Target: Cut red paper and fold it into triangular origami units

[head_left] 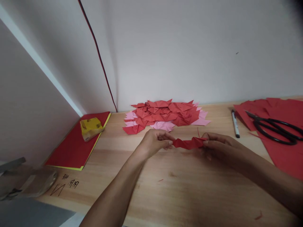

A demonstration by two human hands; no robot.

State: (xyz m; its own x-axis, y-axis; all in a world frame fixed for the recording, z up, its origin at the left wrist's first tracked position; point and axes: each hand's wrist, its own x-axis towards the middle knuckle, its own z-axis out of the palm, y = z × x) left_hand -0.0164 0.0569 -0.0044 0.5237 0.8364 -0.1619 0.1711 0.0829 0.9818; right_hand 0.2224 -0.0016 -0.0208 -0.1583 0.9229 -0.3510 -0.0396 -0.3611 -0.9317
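Observation:
A folded red paper piece (pixel 188 143) is stretched between both hands just above the wooden table (pixel 165 195). My left hand (pixel 155 142) pinches its left end with fingers curled. My right hand (pixel 216 143) pinches its right end. Behind them, near the wall, lies a pile of folded red and pink paper shapes (pixel 163 116).
A stack of red sheets (pixel 75 145) with a yellow packet (pixel 91 128) on it lies at the left. At the right are a marker pen (pixel 235 123), black scissors (pixel 276 128) and more red paper (pixel 284 148). Small red scraps dot the table. Pen marks are near the front left edge.

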